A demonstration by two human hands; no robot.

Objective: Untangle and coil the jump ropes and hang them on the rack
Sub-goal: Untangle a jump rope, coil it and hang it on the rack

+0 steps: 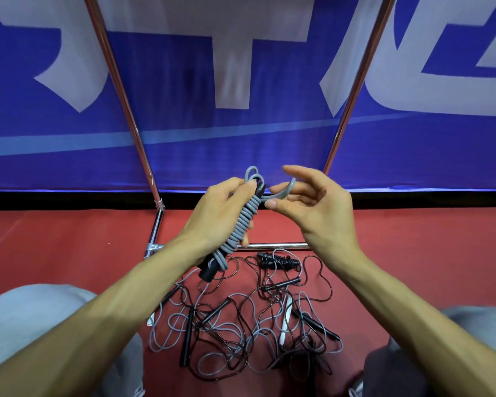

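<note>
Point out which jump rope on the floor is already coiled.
The black jump rope beside the rack's bottom bar: its cord is wound into a bundle; the other ropes lie loosely tangled.

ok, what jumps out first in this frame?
The grey jump rope, wound tightly round its black handles, is held mid-frame by the left hand while the right hand hooks its loose end. Below, on the red floor, lies a tangle of ropes with black handles. Behind stand the rack's chrome poles against a blue banner.
</note>
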